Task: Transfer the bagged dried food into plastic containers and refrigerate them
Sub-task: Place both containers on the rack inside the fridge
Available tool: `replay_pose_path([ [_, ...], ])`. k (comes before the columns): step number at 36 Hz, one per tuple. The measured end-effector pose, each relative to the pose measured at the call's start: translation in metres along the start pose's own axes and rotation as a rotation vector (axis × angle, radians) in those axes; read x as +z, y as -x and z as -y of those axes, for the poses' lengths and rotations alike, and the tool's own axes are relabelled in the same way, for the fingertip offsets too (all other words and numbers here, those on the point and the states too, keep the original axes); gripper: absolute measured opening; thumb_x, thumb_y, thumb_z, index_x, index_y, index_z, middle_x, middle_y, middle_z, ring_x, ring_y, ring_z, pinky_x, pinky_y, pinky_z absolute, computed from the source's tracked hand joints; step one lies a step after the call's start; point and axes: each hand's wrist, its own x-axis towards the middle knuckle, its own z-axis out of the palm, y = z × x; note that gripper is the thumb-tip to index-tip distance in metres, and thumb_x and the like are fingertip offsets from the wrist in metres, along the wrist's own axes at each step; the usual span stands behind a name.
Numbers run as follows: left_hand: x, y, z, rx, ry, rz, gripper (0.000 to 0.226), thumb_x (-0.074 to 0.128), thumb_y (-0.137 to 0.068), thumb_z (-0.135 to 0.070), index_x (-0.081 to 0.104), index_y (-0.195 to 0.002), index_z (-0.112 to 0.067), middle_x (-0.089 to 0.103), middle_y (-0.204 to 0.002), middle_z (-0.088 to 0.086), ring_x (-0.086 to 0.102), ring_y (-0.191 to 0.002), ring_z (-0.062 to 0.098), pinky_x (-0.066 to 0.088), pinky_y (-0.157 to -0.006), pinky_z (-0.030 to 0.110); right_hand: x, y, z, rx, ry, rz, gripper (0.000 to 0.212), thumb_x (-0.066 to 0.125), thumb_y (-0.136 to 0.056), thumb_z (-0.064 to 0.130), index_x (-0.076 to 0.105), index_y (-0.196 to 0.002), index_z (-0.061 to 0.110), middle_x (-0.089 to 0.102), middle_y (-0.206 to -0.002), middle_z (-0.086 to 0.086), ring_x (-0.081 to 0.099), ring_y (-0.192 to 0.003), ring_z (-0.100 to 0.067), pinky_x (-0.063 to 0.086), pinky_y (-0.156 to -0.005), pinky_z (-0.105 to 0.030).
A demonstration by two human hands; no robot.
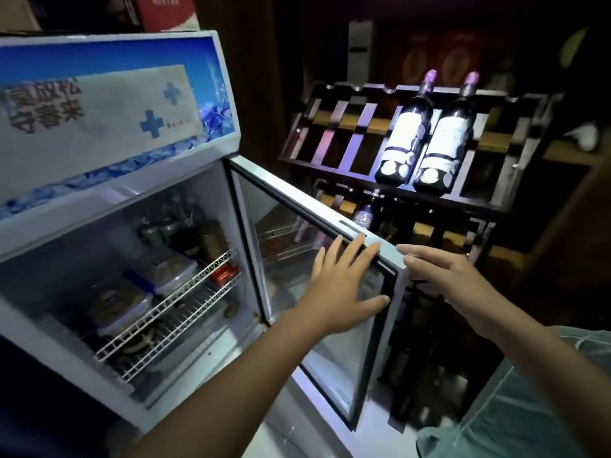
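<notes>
Both hands lie flat and spread: left hand (pixel 344 285) on the fridge door (pixel 297 246) glass, right hand (pixel 443 272) at its outer edge. Two lidded plastic containers (pixel 122 305) of dark food sit on the top wire shelf (pixel 172 302).

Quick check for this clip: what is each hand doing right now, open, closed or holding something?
Left hand: open, fingers spread flat against the inner side of the glass fridge door.
Right hand: open, straight fingers touching the door's outer edge, holding nothing.

Container contents (pixel 120 300) blurred, unreadable.

Left hand (pixel 344 285) flat, fingers spread; right hand (pixel 443 272) extended, open.
</notes>
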Motion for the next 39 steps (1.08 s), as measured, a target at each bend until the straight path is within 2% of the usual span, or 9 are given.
replay_pose_path([
  [5, 0.007, 0.014, 0.01, 0.008, -0.021, -0.076, 0.077, 0.053, -0.089, -0.064, 0.013, -0.152, -0.049, -0.001, -0.165, -0.02, -0.004, -0.153, 0.019, -0.004, -0.123, 0.052, -0.013, -0.009, -0.005, -0.048, -0.124, 0.136, 0.025, 0.057, -0.093, 0.034, 0.075, -0.11, 0.029, 0.075, -0.108, 0.008, 0.071, -0.101, -0.014, 0.055, -0.087, -0.031],
  [10, -0.004, 0.047, 0.013, -0.032, 0.056, -0.178, 0.068, 0.056, -0.085, -0.068, 0.03, -0.144, -0.047, 0.014, -0.161, -0.025, 0.001, -0.152, 0.011, -0.005, -0.122, 0.043, -0.017, -0.039, -0.023, 0.097, -0.231, 0.603, 0.06, 0.073, -0.077, 0.056, 0.065, -0.129, 0.026, 0.067, -0.129, -0.006, 0.067, -0.112, -0.034, 0.05, -0.099, -0.054],
  [12, -0.008, 0.065, 0.015, -0.063, 0.117, -0.226, 0.066, 0.06, -0.083, -0.067, 0.036, -0.14, -0.044, 0.02, -0.158, -0.027, 0.006, -0.152, 0.007, -0.001, -0.122, 0.041, -0.003, -0.05, -0.033, 0.17, -0.274, 0.766, 0.085, 0.082, -0.061, 0.063, 0.058, -0.134, 0.025, 0.067, -0.13, -0.006, 0.067, -0.111, -0.032, 0.051, -0.095, -0.05],
  [17, -0.019, 0.111, 0.025, -0.206, 0.148, -0.353, 0.062, 0.064, -0.08, -0.066, 0.044, -0.131, -0.039, 0.032, -0.151, -0.028, 0.022, -0.147, 0.006, 0.014, -0.119, 0.038, 0.047, -0.047, -0.026, 0.01, -0.209, 1.01, 0.054, 0.054, -0.092, 0.039, 0.047, -0.146, 0.03, 0.054, -0.145, 0.004, 0.05, -0.135, -0.018, 0.044, -0.105, -0.042],
  [23, -0.045, 0.162, 0.041, -0.498, 0.072, -0.483, 0.055, 0.061, -0.079, -0.065, 0.053, -0.127, -0.038, 0.041, -0.146, -0.03, 0.033, -0.141, 0.006, 0.031, -0.115, 0.049, 0.119, -0.055, 0.0, -0.221, 0.016, 1.21, 0.054, 0.059, -0.096, 0.036, 0.04, -0.145, 0.049, 0.044, -0.145, 0.03, 0.045, -0.132, 0.004, 0.041, -0.107, -0.03],
  [26, -0.058, 0.186, 0.051, -0.636, 0.088, -0.534, 0.054, 0.058, -0.082, -0.058, 0.053, -0.132, -0.039, 0.046, -0.142, -0.027, 0.04, -0.136, 0.006, 0.037, -0.112, 0.046, 0.159, -0.059, 0.014, -0.422, 0.173, 1.171, 0.062, 0.063, -0.092, 0.043, 0.03, -0.142, 0.061, 0.021, -0.15, 0.04, 0.032, -0.13, 0.018, 0.037, -0.105, -0.025],
  [29, -0.067, 0.207, 0.069, -0.695, -0.04, -0.582, 0.052, 0.054, -0.088, -0.048, 0.057, -0.136, -0.028, 0.051, -0.143, -0.016, 0.044, -0.137, 0.016, 0.037, -0.111, 0.052, 0.201, -0.071, 0.019, -0.688, 0.423, 0.98, 0.07, 0.06, -0.088, 0.06, 0.02, -0.145, 0.06, -0.01, -0.158, 0.033, -0.002, -0.148, 0.002, 0.018, -0.122, -0.041],
  [34, -0.072, 0.225, 0.091, -0.759, -0.33, -0.641, 0.051, 0.046, -0.092, -0.032, 0.052, -0.141, -0.019, 0.04, -0.156, 0.002, 0.031, -0.146, 0.03, 0.027, -0.118, 0.055, 0.263, -0.093, 0.025, -0.785, 0.497, 0.771, 0.079, 0.058, -0.09, 0.056, 0.007, -0.15, 0.057, -0.015, -0.163, 0.018, -0.014, -0.151, -0.012, 0.01, -0.121, -0.057],
  [39, -0.051, 0.23, 0.115, -0.789, -0.466, -0.46, 0.078, 0.051, -0.088, -0.039, 0.018, -0.158, -0.026, 0.003, -0.168, 0.006, -0.002, -0.154, 0.029, 0.013, -0.122, 0.055, 0.317, -0.114, 0.04, -0.802, 0.648, 0.652, 0.087, 0.049, -0.087, 0.065, -0.012, -0.148, 0.055, -0.023, -0.163, 0.011, -0.021, -0.15, -0.018, 0.002, -0.119, -0.055],
])
